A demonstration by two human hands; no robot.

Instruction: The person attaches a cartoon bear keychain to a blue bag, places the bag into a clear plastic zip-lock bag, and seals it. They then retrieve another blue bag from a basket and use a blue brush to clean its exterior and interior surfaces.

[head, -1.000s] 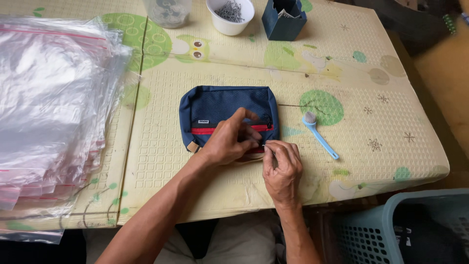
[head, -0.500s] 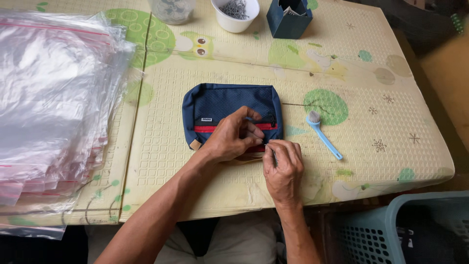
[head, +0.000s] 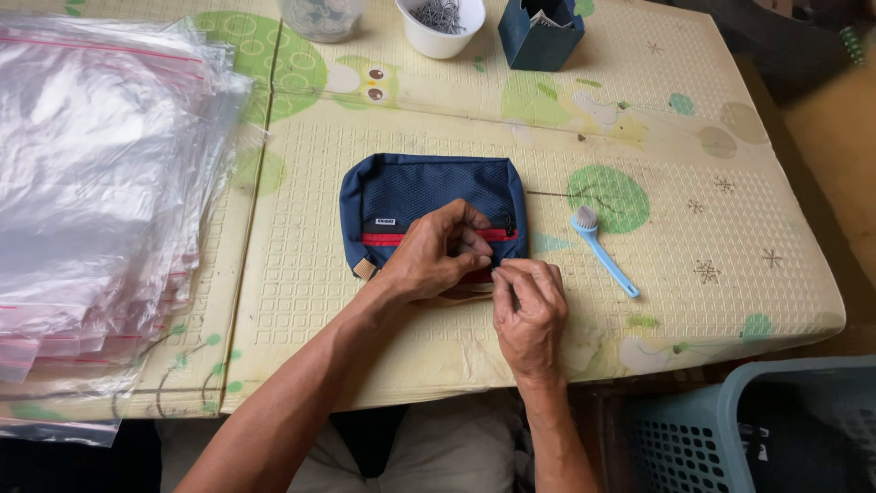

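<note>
A: Where's the navy pouch (head: pixel 429 196)?

B: Flat on the foam mat (head: pixel 693 164), about the middle, closer to the near edge than the far one. Mesh front facing up, red zipper strip (head: pixel 383 239) running across the lower half, small tan tab at the near left corner.

A: And the left hand (head: pixel 438 256)?

B: Resting on the near right part of the pouch, fingers curled and bunched over the red strip, fingertips pressed together on something small there. Too hidden to tell exactly what.

A: Right hand (head: pixel 529 306)?

B: Just beside the left, at the near right corner of the pouch. Thumb and forefinger pinched together right at the pouch's edge, other fingers folded in. Looks like the zipper end, but can't tell for sure. Fingertips of both hands nearly meeting.

A: Anything else around?

B: Small blue brush (head: pixel 602 251) lying to the right of the pouch, bristle head toward the far edge, handle angled toward the near right. Thick stack of clear plastic bags (head: pixel 91 183) covering the left side of the mat. Along the far edge: a clear jar (head: pixel 319 16), a white cup (head: pixel 443 26) with small metal pieces in it, a dark blue box (head: pixel 538 35). Pale blue basket (head: pixel 757 429) off the mat, beyond the near right corner.
</note>
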